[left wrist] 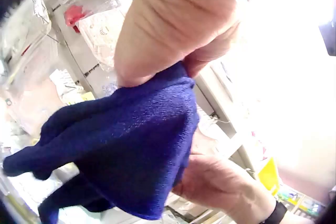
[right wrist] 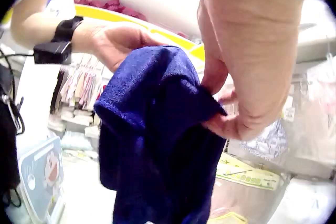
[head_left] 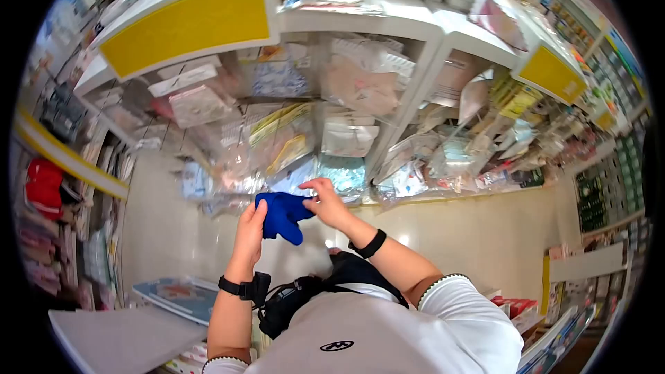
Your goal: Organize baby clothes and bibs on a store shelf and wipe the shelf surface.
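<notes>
Open pale floor (head_left: 163, 228) lies left of the left grip (head_left: 249, 232), which clasps one edge of the blue knitted cloth (head_left: 282, 216), held in mid-air. The right grip (head_left: 327, 202) pinches the opposite edge. Beyond, white shelves (head_left: 360, 22) hold clear-bagged goods (head_left: 353, 83).

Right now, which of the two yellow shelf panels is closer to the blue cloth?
The large yellow panel, upper left above the blue cloth; the small yellow panel sits far right.

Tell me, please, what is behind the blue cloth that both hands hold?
Clear hanging packets on a white rack show behind the blue cloth. What hangs directly behind it is covered, as is part of the left hand.
</notes>
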The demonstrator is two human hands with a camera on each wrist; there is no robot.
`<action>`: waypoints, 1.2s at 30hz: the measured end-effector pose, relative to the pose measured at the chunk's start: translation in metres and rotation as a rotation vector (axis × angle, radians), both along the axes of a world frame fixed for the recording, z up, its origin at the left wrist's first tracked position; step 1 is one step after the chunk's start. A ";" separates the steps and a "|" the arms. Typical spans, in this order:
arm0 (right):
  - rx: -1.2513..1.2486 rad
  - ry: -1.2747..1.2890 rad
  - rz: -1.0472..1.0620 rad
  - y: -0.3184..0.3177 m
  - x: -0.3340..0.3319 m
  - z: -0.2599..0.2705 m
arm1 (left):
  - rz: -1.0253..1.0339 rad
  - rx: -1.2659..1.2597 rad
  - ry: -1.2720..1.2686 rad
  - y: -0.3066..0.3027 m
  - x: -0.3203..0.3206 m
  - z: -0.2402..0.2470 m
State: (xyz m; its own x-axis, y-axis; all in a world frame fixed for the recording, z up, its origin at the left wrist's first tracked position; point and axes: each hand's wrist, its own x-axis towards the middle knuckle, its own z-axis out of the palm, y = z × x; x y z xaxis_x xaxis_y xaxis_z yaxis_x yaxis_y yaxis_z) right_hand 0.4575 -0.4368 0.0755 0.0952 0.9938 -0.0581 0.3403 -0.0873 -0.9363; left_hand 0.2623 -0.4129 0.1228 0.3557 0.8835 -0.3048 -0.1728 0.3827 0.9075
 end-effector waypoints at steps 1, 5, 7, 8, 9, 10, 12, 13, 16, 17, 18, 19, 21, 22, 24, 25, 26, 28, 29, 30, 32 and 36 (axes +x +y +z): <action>0.052 -0.066 -0.002 -0.005 -0.005 0.005 | 0.010 -0.043 -0.010 0.001 0.002 -0.001; 0.193 0.051 0.081 -0.016 -0.006 0.005 | -0.182 0.011 -0.013 0.000 0.013 0.008; 0.098 0.413 0.216 -0.028 -0.013 0.026 | -0.247 0.113 -0.043 -0.008 0.023 0.020; 0.088 0.379 0.170 -0.032 -0.015 0.026 | -0.243 0.129 -0.043 -0.009 0.026 0.021; 0.050 0.336 0.167 -0.033 -0.014 0.027 | -0.245 0.127 -0.046 -0.006 0.026 0.024; 0.014 0.291 0.169 -0.032 -0.010 0.027 | -0.241 0.127 -0.049 -0.003 0.025 0.027; -0.120 0.254 0.205 -0.031 -0.004 0.031 | -0.206 0.167 -0.015 0.002 0.020 0.035; -0.103 0.289 0.236 -0.032 0.002 0.038 | -0.177 0.202 0.023 0.006 0.016 0.039; 0.003 0.387 0.310 -0.035 0.025 0.066 | -0.064 0.337 0.188 0.027 0.003 0.032; 0.075 0.418 0.315 -0.035 0.032 0.073 | -0.029 0.398 0.272 0.027 0.002 0.032; 0.074 0.494 0.212 -0.038 0.032 0.093 | 0.001 0.459 0.354 0.026 0.007 0.032; 0.056 0.603 0.160 -0.039 0.031 0.110 | 0.029 0.522 0.434 0.025 0.015 0.033; 0.032 0.450 0.166 -0.029 0.036 0.104 | -0.167 0.540 0.246 0.015 0.039 0.033; 0.105 0.281 0.190 -0.027 0.033 0.105 | -0.192 0.557 0.193 0.009 0.053 0.032; 0.300 -0.111 0.190 -0.028 0.028 0.124 | -0.245 0.409 0.048 -0.006 0.079 0.058; 0.334 -0.181 0.229 -0.031 0.036 0.132 | -0.200 0.264 -0.137 -0.004 0.090 0.056; 0.248 -0.082 0.365 -0.032 0.047 0.142 | -0.236 0.240 -0.172 0.000 0.094 0.056; 0.085 -0.028 0.593 -0.035 0.071 0.169 | -0.217 0.285 -0.211 0.000 0.107 0.064; 0.095 -0.138 0.661 -0.033 0.087 0.177 | -0.221 0.302 -0.210 0.003 0.112 0.057; 0.119 -0.121 0.660 -0.034 0.101 0.188 | -0.226 0.354 -0.196 0.005 0.116 0.056; 0.128 -0.095 0.625 -0.039 0.134 0.226 | -0.241 0.330 -0.202 0.010 0.121 0.071; 0.309 -0.213 0.033 -0.041 0.242 0.271 | -0.206 0.305 -0.162 0.053 0.118 0.071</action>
